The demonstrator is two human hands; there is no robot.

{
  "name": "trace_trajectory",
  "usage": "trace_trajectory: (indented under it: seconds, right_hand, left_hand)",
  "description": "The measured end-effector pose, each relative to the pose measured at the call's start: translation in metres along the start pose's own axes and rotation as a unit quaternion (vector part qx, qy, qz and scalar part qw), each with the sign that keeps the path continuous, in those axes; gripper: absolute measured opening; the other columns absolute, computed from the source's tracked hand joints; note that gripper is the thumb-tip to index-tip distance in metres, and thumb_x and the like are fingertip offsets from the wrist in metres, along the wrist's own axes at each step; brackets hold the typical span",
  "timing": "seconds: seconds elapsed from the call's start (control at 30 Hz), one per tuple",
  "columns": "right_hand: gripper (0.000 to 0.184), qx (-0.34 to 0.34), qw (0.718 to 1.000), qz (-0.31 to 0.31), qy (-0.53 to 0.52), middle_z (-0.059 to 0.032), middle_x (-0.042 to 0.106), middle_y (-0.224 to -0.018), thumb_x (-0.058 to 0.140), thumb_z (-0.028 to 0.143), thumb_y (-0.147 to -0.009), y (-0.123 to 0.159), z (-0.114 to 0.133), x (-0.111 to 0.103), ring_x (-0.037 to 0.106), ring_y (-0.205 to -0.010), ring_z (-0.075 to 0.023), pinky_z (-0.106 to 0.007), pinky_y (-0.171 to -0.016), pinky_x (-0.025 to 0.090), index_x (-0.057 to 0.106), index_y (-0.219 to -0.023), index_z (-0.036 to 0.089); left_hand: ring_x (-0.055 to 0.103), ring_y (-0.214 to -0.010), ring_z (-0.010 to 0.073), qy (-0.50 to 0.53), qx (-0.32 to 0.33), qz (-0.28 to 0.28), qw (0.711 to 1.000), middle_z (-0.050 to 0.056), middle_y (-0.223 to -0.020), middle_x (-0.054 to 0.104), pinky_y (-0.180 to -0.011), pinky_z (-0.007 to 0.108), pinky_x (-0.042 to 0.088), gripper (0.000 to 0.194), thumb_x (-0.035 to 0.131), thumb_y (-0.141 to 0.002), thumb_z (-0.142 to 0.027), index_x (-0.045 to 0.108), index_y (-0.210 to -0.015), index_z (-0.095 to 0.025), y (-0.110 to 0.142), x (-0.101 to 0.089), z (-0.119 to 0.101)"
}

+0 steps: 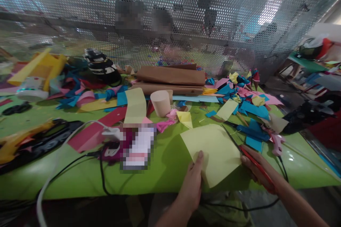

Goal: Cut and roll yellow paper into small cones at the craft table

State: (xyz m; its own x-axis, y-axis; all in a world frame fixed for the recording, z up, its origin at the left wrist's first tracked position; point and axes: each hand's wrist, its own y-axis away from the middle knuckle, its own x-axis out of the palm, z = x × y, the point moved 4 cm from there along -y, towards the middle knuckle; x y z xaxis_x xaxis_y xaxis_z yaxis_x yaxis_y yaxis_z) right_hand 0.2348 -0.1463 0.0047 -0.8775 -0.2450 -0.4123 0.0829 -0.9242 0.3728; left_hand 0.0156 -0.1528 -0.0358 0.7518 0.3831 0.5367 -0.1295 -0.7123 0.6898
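A pale yellow sheet of paper [213, 149] is tilted above the front edge of the green table. My left hand [195, 179] pinches its lower left part, thumb on top and the other fingers hidden beneath. In my right hand [257, 170] are red-handled scissors [255, 163], their dark blade lying along the sheet's right edge. Whether the blades are cutting into the paper I cannot tell. Just right of the scissors lie a pink glue gun [277, 144] with a black cord and blue paper pieces [254, 138].
The green table [165, 163] carries a power strip [113, 150] with white and black cables at left, beside a blurred phone [138, 147]. Behind stand a cream paper cup [161, 103] and folded brown paper [170, 76]. Coloured scraps spread along a perforated metal screen [186, 17].
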Motion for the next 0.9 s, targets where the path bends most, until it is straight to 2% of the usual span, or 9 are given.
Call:
trace_trajectory:
  seconds: [0.17,0.33,0.5,0.63,0.9]
  right_hand:
    - [0.042,-0.015,1.0,0.002,-0.003,0.0064,0.044,-0.065,0.059,0.065,-0.085,-0.0003,-0.0005,0.0,0.045,-0.044,-0.0077,-0.018,-0.037,0.036,0.051,-0.094,0.024]
    - [0.046,-0.009,1.0,-0.001,-0.029,0.0068,0.044,-0.058,0.055,0.07,-0.085,-0.0001,0.0006,0.0016,0.04,-0.041,-0.0076,-0.018,-0.036,0.031,0.049,-0.087,0.024]
    - [0.045,0.003,0.999,-0.007,-0.033,0.0077,0.042,-0.055,0.064,0.067,-0.079,-0.0012,0.0022,0.0014,0.039,-0.039,-0.0077,-0.019,-0.034,0.029,0.05,-0.086,0.025]
    - [0.043,-0.003,1.0,-0.006,-0.027,0.0071,0.043,-0.055,0.063,0.066,-0.08,-0.0025,-0.0009,-0.0002,0.039,-0.038,-0.0081,-0.02,-0.034,0.029,0.05,-0.086,0.026]
    - [0.048,0.003,1.0,-0.024,0.017,0.0076,0.043,-0.059,0.058,0.069,-0.082,-0.0011,-0.0022,-0.0029,0.039,-0.039,-0.0057,-0.017,-0.035,0.031,0.046,-0.084,0.023]
  left_hand:
    - [0.072,-0.103,0.0209,-0.013,-0.012,-0.009,1.0,0.008,-0.112,0.076,-0.095,0.032,0.056,0.039,0.068,-0.088,-0.043,0.065,-0.117,-0.017,0.0004,-0.0002,0.0003]
    - [0.071,-0.105,0.0206,-0.019,-0.007,-0.009,1.0,0.008,-0.116,0.074,-0.096,0.032,0.056,0.04,0.068,-0.089,-0.043,0.063,-0.119,-0.017,0.0001,-0.0004,0.0003]
    - [0.07,-0.107,0.0211,-0.009,0.001,-0.004,1.0,0.01,-0.117,0.074,-0.098,0.032,0.055,0.04,0.07,-0.087,-0.043,0.065,-0.117,-0.016,-0.0004,-0.0016,-0.0002]
    - [0.07,-0.109,0.0215,-0.005,0.005,0.006,1.0,0.01,-0.118,0.074,-0.097,0.031,0.055,0.039,0.071,-0.087,-0.041,0.066,-0.116,-0.016,-0.0008,-0.0015,-0.0004]
    - [0.073,-0.1,0.0212,0.002,0.001,-0.01,1.0,0.01,-0.108,0.077,-0.09,0.031,0.057,0.037,0.072,-0.086,-0.04,0.066,-0.114,-0.017,-0.0011,-0.0019,0.0003]
